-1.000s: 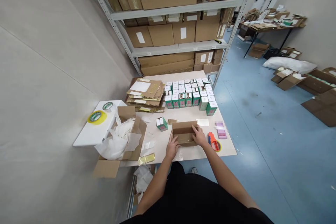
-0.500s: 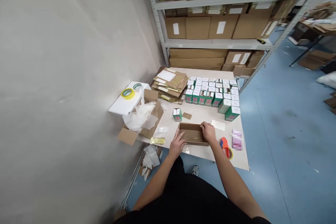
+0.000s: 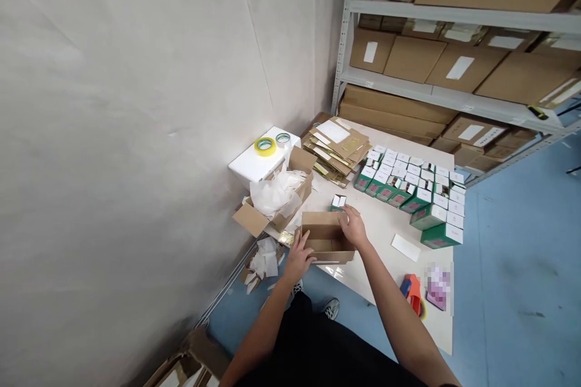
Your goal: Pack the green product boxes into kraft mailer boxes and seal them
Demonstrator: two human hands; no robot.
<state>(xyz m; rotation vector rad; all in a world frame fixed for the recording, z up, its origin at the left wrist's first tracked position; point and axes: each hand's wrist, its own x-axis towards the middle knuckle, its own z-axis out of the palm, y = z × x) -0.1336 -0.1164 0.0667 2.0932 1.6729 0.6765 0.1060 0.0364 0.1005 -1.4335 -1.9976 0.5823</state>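
An open-topped cardboard box point(image 3: 333, 258), with nothing visible in it, is between my two hands at the near edge of the table. My left hand point(image 3: 298, 258) grips its left end, fingers over the rim. The right-hand wall is held by my right hand point(image 3: 354, 228), whose fingers curl over the far corner. Just behind the box stands a small green and white carton point(image 3: 337, 201), partly hidden by it. A white card point(image 3: 405, 248) lies to the right of my right hand.
Rows of green and white cartons point(image 3: 411, 179) stand at the back right. Flattened cardboard point(image 3: 342, 148) is stacked at the back. At left are a box of white packing paper point(image 3: 275, 193) and a yellow tape roll point(image 3: 265, 146). An orange tape dispenser point(image 3: 413, 294) lies right.
The view has turned left, so the table appears farther right. The cardboard box has shifted left and tilted somewhat, both hands staying on it, and now partly covers the small carton.
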